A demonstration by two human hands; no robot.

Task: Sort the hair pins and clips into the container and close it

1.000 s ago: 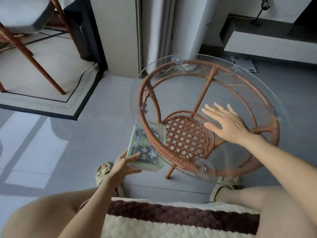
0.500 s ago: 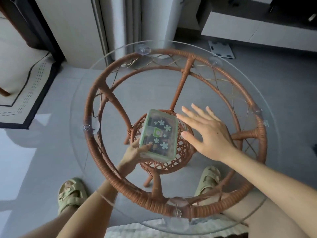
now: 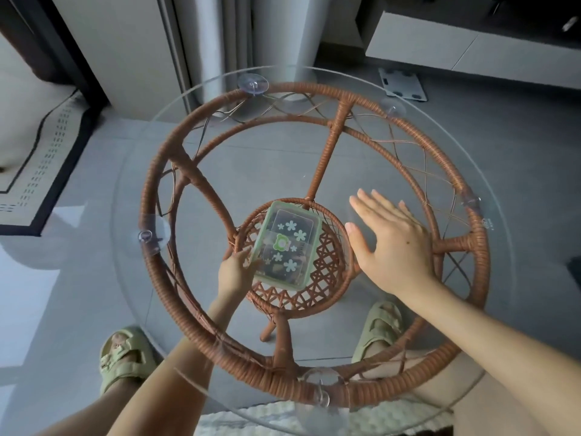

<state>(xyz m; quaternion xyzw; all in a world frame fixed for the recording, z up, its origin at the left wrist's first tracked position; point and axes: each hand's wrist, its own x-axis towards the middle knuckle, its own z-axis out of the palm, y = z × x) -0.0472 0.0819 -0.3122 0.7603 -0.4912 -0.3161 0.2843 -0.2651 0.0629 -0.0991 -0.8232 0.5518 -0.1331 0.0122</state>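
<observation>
A grey tiled floor (image 3: pixel 103 190) fills the room, with a bright patch of light (image 3: pixel 25 297) at the left. In the middle stands a round glass table top (image 3: pixel 500 297) on a brown wicker frame (image 3: pixel 245 369) with a woven lower shelf (image 3: pixel 327 272). Far left lies a pale rug (image 3: pixel 47 152) with a dark border. Pale curtains (image 3: pixel 220 42) hang at the far wall, and a low white cabinet (image 3: pixel 456 48) sits far right.

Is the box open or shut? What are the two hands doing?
container: closed, lid on, over the wicker shelf.
left hand: grips the container's near corner.
right hand: open, fingers straight, flat above the glass top.
</observation>
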